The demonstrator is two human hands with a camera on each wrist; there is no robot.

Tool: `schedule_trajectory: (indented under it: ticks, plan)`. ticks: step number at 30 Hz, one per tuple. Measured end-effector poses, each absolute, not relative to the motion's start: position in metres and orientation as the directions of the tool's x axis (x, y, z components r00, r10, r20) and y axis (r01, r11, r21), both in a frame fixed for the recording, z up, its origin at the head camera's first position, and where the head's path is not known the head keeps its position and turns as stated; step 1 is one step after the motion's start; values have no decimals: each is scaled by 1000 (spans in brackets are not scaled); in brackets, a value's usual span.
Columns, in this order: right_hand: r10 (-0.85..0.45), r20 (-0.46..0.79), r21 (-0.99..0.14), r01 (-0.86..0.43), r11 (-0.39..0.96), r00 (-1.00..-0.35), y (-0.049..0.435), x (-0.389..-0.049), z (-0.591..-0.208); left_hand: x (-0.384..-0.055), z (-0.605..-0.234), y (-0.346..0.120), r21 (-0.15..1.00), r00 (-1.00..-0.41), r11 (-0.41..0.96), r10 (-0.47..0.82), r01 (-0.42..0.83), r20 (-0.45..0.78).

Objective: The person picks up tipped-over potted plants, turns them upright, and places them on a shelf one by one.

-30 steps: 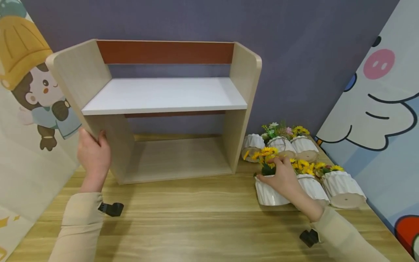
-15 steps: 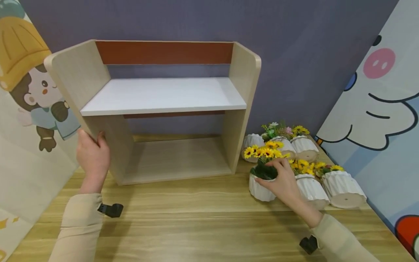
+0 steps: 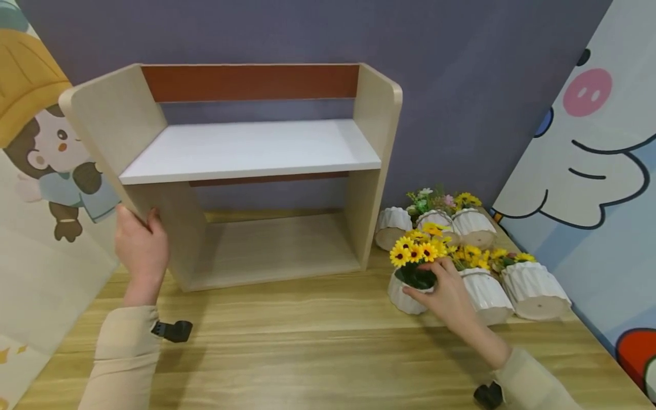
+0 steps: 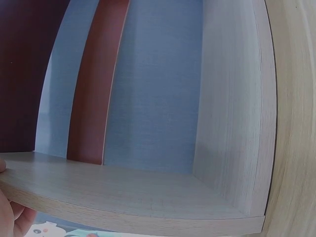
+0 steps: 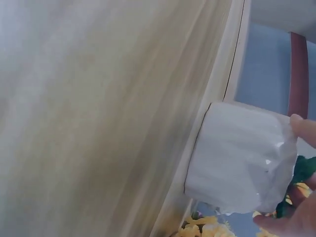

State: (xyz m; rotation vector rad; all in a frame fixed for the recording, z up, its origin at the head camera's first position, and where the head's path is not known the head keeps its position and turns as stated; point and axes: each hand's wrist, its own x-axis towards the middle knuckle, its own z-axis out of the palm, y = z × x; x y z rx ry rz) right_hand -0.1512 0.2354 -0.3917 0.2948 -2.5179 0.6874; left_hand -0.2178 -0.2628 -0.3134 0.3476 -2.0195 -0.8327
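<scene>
A small shelf unit of pale wood, with a white upper board (image 3: 251, 148) and red-brown back strips, stands on the table. My left hand (image 3: 142, 242) grips the front edge of its left side panel (image 3: 115, 122), thumb on the inner face. In the left wrist view, part of that hand (image 4: 10, 217) shows at the panel's edge. To the right of the shelf, my right hand (image 3: 451, 296) pinches the rim of a white fluted flowerpot (image 3: 402, 293) holding yellow artificial flowers (image 3: 415, 253) and dark green leaves. The right wrist view shows the pot's side (image 5: 242, 158) and its base close over the table.
Several more white pots with flowers stand right of the shelf, among them a front pot (image 3: 487, 293), a far-right pot (image 3: 535, 290) and a back pot (image 3: 393, 219). A grey wall (image 3: 451, 85) rises behind, with cartoon-printed panels at both sides.
My right hand has drawn the pot slightly left and turned it from tilted to nearly upright, its flowers swinging toward me. My left hand keeps its grip on the panel; the head view shifted slightly.
</scene>
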Motion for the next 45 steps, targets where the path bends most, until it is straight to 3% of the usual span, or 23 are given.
schedule_trajectory:
  ticks: [15, 23, 36, 45]
  plan:
    - [51, 490, -469, -214, 857, -870, 226, -122, -387, -215, -315, -266, 678, -575, 733, -532, 55, 622]
    - [93, 281, -524, -71, 849, -955, 223, -129, -385, -215, -315, -267, 679, -570, 733, -537, 50, 622]
    - [173, 122, -577, 71, 813, -977, 218, -143, -389, -215, -315, -265, 671, -568, 737, -520, 79, 638]
    - [199, 161, -594, 66, 802, -967, 223, -150, -395, -217, -314, -265, 673, -554, 733, -520, 102, 650]
